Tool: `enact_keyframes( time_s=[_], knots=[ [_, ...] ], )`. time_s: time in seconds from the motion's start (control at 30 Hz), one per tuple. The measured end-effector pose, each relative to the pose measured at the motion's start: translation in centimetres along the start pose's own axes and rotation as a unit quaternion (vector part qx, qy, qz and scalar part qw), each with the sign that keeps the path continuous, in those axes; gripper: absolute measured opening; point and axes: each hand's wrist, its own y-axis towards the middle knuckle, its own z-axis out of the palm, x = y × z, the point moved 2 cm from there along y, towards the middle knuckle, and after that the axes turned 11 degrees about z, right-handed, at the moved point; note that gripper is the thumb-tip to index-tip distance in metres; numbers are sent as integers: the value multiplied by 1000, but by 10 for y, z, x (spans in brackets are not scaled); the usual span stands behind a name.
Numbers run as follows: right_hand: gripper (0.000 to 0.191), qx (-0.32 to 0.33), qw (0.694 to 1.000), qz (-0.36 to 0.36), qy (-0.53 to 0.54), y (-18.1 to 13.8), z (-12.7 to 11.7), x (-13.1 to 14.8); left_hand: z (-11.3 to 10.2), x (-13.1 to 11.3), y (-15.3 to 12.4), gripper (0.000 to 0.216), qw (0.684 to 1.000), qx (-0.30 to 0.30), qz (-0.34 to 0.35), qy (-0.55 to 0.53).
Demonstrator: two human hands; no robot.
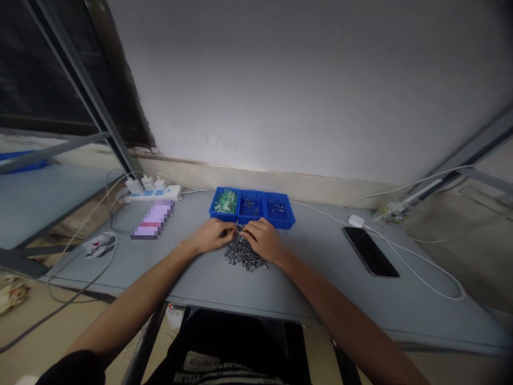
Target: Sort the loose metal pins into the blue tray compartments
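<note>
A heap of small dark metal screws (243, 255) lies on the grey table (320, 289) in front of me. My left hand (214, 235) rests at the heap's far left edge, fingers curled and pinched over the screws. My right hand (262, 238) lies over the heap's far right side, fingers bent down onto it. The fingertips of both hands meet near the top of the heap; what they pinch is too small to see. Just behind stand three blue bins: the left bin (225, 203) holds green parts, the middle bin (251, 206) and right bin (279, 209) hold a few screws.
A black phone (371, 251) lies at the right beside a white charger (356, 220) and its white cable (420, 278). A second phone (153, 220) and a white power strip (154, 193) sit at the left. A wall rises behind the table.
</note>
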Motion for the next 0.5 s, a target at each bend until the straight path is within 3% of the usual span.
enact_keyframes(
  time_s=[0.17,0.3,0.5],
  knots=[
    [12,-6,1000,2,12,0,-1,1,0,1,0,23,1000,1,5,2],
    [19,-3,1000,0,4,0,-1,1,1,1,-1,23,1000,0,14,11],
    [13,0,1000,1,5,0,-1,1,2,2,-1,23,1000,3,11,8]
  ],
)
